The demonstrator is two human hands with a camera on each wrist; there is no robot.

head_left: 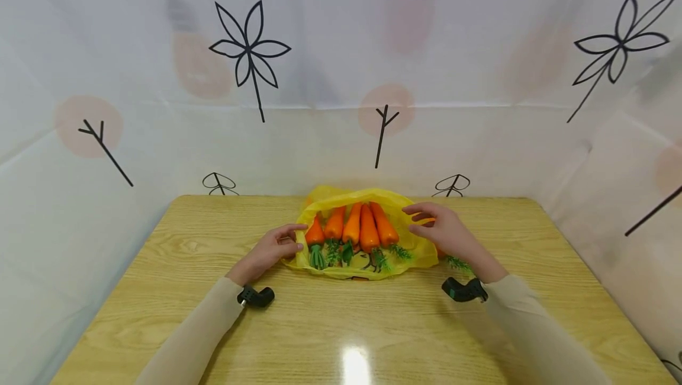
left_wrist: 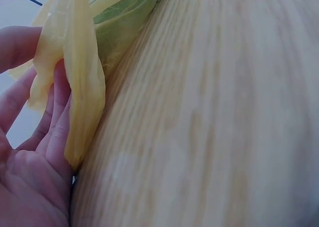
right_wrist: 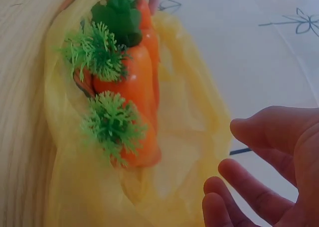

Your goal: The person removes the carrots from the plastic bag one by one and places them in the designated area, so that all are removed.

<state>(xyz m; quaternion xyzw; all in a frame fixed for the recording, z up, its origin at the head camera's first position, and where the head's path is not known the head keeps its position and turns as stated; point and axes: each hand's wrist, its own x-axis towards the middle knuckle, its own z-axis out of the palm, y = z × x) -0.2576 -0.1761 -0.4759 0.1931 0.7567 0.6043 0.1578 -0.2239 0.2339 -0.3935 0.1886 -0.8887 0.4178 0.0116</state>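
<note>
A yellow plastic bag (head_left: 421, 253) lies on the wooden table with its mouth towards me. Inside sit several orange carrots (head_left: 369, 230), side by side, their green tops (head_left: 318, 256) pointing to the mouth. My left hand (head_left: 274, 249) holds the left rim of the bag; in the left wrist view the yellow film (left_wrist: 82, 87) hangs between thumb and fingers. My right hand (head_left: 444, 231) hovers at the bag's right rim, its fingers loosely bent and holding nothing. In the right wrist view those fingers (right_wrist: 254, 192) are apart from the carrots (right_wrist: 137, 82).
Another carrot lies on the table right of the bag, mostly hidden by my right wrist; its green top (head_left: 459, 265) shows. The wooden table (head_left: 330, 326) ends at a white patterned cloth (head_left: 319, 142) behind and at the sides.
</note>
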